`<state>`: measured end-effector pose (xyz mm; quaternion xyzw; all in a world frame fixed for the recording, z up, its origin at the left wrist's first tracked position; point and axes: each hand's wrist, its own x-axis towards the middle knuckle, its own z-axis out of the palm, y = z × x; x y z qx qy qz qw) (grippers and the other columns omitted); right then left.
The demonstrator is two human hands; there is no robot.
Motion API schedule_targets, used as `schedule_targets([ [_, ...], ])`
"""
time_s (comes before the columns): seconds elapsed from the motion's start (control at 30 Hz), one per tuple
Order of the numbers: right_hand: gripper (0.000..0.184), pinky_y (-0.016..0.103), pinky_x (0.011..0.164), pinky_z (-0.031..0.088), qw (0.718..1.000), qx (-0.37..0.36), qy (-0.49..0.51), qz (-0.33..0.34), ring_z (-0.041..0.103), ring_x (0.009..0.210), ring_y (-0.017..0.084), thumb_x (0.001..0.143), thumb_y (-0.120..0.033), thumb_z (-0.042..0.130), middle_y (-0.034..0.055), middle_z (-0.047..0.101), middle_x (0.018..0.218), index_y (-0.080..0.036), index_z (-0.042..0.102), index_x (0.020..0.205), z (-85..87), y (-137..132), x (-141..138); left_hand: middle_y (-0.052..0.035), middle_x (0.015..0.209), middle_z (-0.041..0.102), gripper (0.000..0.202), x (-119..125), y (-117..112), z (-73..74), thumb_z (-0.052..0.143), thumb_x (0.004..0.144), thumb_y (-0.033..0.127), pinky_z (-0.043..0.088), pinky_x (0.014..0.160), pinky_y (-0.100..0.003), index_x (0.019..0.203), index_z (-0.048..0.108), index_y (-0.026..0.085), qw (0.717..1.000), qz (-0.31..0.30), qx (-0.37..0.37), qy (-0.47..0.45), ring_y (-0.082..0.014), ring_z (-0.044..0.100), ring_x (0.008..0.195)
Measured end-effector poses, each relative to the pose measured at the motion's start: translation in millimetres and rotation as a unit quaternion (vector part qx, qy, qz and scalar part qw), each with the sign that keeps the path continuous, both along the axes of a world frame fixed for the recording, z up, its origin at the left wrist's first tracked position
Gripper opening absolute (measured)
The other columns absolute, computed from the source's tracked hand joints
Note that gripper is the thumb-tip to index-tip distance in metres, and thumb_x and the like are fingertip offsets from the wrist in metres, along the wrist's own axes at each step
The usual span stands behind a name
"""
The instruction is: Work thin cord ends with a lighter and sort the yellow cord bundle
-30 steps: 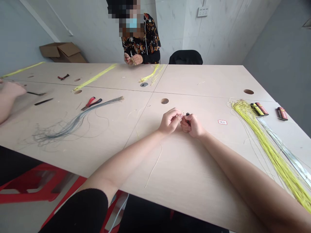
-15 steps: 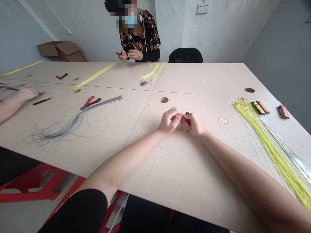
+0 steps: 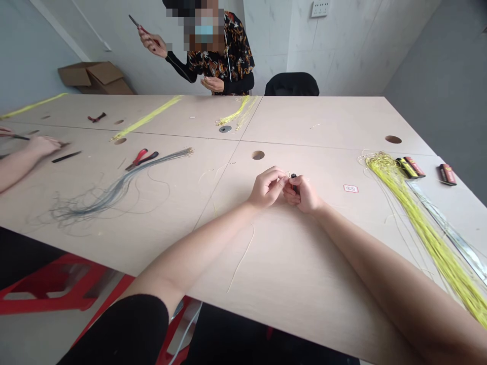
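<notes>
The left hand (image 3: 269, 188) has its thumb and fingertips pressed together on a thin pale cord (image 3: 288, 174), of which only a short piece can be seen. Just to the right, the right hand (image 3: 303, 195) is closed around a small dark tool (image 3: 294, 183); its black end comes out at the top, but the fingers cover the rest, so I cannot say with certainty what it is. Both hands are near each other, over the middle of the pale table (image 3: 289, 284).

On the near side, below the left wrist, one loose thread (image 3: 241, 261) lies in a curve. To the right of the right hand there is a small label (image 3: 350, 188), and farther right a long yellow bundle (image 3: 422, 225). On the left lie grey strands (image 3: 110, 195), with red-and-black pliers (image 3: 140, 157) beside their far part. At the far side, another person (image 3: 236, 56) raises a tool (image 3: 141, 27).
</notes>
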<state>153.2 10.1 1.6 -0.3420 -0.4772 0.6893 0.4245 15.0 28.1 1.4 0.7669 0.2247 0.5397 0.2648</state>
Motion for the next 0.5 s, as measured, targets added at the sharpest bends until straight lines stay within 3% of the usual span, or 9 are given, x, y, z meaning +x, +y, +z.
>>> schedule_targets([
  [0.5, 0.032, 0.023, 0.036, 0.012, 1.000, 0.006, 0.000, 0.004, 0.014, 0.036, 0.007, 0.070, -0.041, 0.046, -0.0065, 0.022, 0.039, -0.023, 0.031, 0.047, -0.5, -0.5, 1.5, -0.0025, 0.070, 0.055, 0.036, -0.2, -0.6, 1.1, 0.048, 0.092, 0.046, 0.038, 0.056, -0.027, 0.070, 0.055, 0.018, 1.000, 0.003, -0.020, 0.008, -0.0121, 0.049, 0.063],
])
